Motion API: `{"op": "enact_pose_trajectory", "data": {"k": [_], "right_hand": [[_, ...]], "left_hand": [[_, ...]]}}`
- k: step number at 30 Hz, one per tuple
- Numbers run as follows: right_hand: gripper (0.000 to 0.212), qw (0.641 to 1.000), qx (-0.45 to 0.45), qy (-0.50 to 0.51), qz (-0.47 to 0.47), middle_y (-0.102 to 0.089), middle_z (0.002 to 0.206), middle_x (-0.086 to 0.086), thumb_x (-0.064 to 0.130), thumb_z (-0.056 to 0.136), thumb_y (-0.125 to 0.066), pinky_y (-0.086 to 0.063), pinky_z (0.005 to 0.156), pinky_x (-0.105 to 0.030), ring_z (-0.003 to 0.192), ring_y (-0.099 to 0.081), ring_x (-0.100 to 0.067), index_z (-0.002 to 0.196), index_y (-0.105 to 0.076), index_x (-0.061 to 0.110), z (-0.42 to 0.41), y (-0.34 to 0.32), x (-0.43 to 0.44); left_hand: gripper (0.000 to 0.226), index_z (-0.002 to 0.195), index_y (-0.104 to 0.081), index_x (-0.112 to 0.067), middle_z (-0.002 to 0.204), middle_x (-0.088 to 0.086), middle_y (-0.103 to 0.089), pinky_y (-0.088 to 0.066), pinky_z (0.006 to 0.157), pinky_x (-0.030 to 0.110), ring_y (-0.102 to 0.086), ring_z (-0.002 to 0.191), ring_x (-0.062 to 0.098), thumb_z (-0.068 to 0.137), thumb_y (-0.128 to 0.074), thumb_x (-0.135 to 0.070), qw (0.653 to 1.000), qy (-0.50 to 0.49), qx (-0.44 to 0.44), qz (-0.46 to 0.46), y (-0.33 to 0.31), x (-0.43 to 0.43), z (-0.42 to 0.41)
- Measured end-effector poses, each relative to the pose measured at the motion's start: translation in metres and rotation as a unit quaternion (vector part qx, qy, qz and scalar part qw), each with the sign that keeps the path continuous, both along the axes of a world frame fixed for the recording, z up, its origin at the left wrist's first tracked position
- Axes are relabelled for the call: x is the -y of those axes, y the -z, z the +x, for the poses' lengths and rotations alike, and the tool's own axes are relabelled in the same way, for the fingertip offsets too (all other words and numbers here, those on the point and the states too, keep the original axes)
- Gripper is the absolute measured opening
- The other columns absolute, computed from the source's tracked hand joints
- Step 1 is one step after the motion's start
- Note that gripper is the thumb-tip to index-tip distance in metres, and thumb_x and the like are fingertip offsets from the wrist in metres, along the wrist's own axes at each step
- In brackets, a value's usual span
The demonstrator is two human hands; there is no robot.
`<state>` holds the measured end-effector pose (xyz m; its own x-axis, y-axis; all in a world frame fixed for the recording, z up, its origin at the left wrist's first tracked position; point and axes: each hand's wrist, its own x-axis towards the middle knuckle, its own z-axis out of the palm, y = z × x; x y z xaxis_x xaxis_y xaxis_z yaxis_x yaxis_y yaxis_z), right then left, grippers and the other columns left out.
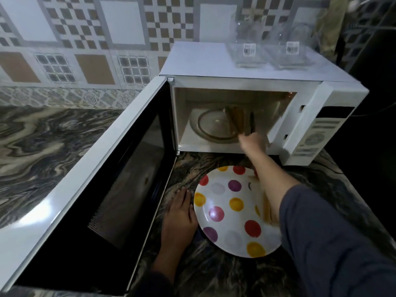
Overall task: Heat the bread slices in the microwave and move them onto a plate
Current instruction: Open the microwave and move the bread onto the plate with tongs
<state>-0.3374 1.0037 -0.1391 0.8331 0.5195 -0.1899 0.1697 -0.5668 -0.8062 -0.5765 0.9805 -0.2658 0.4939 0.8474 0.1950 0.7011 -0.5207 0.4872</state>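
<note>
Some bread on edge, long axis into microwave, gripped by right hand; left hand flat.

2 clear tubs, tiled wall, marble counter

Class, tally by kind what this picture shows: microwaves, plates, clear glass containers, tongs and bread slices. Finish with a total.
Microwave: 1
Plate: 1
Glass containers: 2
Tongs: 1
Bread slices: 2, one in the microwave, one partly hidden on the plate
Total: 7
</note>
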Motion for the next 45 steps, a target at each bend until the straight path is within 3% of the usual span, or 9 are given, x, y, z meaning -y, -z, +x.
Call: {"op": "enact_pose_trajectory", "data": {"k": [4,7,11,18,23,31,36,42,45], "right_hand": [[0.035,0.999,0.022,-0.016,-0.042,-0.06,0.109,-0.015,0.027,0.094,-0.049,-0.046,0.076,-0.035,0.102,-0.059,-0.032,0.115,-0.056,0.001,0.01,-0.001,-0.014],[0.032,0.999,0.019,-0.023,-0.037,-0.058,0.099,-0.012,0.027,0.093,-0.05,-0.05,0.075,-0.037,0.098,-0.061,-0.031,0.112,-0.056,0.002,0.012,-0.001,-0.019],[0.04,0.998,0.042,-0.015,-0.042,-0.063,0.105,-0.015,0.035,0.09,-0.052,-0.053,0.071,-0.038,0.093,-0.063,-0.034,0.11,-0.061,0.001,0.015,-0.003,-0.023],[0.028,0.998,0.037,-0.034,-0.047,-0.053,0.073,-0.004,0.025,0.095,-0.047,-0.043,0.062,-0.032,0.077,-0.056,-0.024,0.102,-0.06,0.002,0.014,-0.001,-0.017],[0.033,0.997,0.054,-0.021,-0.045,-0.062,0.092,-0.012,0.028,0.094,-0.048,-0.041,0.067,-0.033,0.087,-0.058,-0.029,0.105,-0.061,-0.001,0.016,-0.002,-0.016],[0.043,0.995,0.089,-0.023,-0.04,-0.059,0.11,-0.016,0.035,0.097,-0.046,-0.036,0.073,-0.029,0.102,-0.056,-0.031,0.115,-0.055,-0.004,0.005,-0.015,0.01],[0.033,0.995,0.09,-0.036,0.017,-0.05,0.076,-0.001,0.037,0.094,-0.049,-0.034,0.051,-0.025,0.07,-0.048,-0.017,0.099,-0.055,0.005,-0.016,-0.01,0.044],[0.041,0.996,0.082,-0.045,-0.01,-0.065,0.09,-0.007,0.05,0.087,-0.051,-0.053,0.077,-0.04,0.085,-0.063,-0.026,0.099,-0.062,0.012,-0.055,0.015,0.101],[0.035,0.992,0.118,-0.048,-0.022,-0.057,0.085,0.0,0.045,0.089,-0.052,-0.045,0.065,-0.027,0.08,-0.055,-0.017,0.095,-0.06,0.011,-0.077,0.024,0.133]], "left_hand": [[0.046,0.129,-0.055,-0.012,0.135,0.006,-0.055,-0.027,0.104,0.033,-0.051,0.126,0.021,0.088,-0.042,-0.028,1.0,-0.015,-0.003,0.01,0.005,0.0,0.0],[0.047,0.127,-0.057,-0.014,0.133,0.005,-0.057,-0.03,0.103,0.034,-0.053,0.124,0.02,0.087,-0.039,-0.031,1.0,-0.014,-0.012,0.019,0.005,0.0,0.0],[0.049,0.127,-0.057,-0.014,0.133,0.005,-0.057,-0.035,0.102,0.037,-0.053,0.124,0.02,0.086,-0.037,-0.032,1.0,-0.014,-0.017,0.022,0.005,0.0,0.0],[0.047,0.125,-0.058,-0.016,0.132,0.003,-0.058,-0.037,0.102,0.037,-0.054,0.123,0.018,0.085,-0.038,-0.031,0.999,-0.014,-0.028,0.027,0.006,-0.001,0.001],[0.046,0.122,-0.061,-0.016,0.129,0.003,-0.06,-0.041,0.1,0.037,-0.057,0.12,0.017,0.085,-0.039,-0.031,0.999,-0.019,-0.036,0.024,0.004,-0.001,0.001],[0.052,0.13,-0.054,-0.017,0.139,0.002,-0.052,-0.029,0.109,0.033,-0.046,0.13,0.016,0.087,-0.029,-0.034,0.999,-0.022,-0.025,0.017,0.008,-0.002,0.003],[0.055,0.139,-0.042,-0.02,0.149,-0.002,-0.037,-0.016,0.115,0.028,-0.029,0.14,0.011,0.088,-0.027,-0.034,1.0,-0.001,-0.023,-0.018,0.005,-0.002,0.001],[0.059,0.14,-0.041,-0.018,0.15,0.001,-0.036,-0.017,0.115,0.029,-0.028,0.14,0.014,0.087,-0.023,-0.035,0.999,0.011,-0.038,-0.03,0.0,-0.001,0.0],[0.049,0.141,-0.04,-0.014,0.15,0.004,-0.036,-0.018,0.114,0.026,-0.029,0.14,0.017,0.095,-0.031,-0.028,0.999,0.019,-0.027,-0.029,-0.002,0.0,0.0]]}}
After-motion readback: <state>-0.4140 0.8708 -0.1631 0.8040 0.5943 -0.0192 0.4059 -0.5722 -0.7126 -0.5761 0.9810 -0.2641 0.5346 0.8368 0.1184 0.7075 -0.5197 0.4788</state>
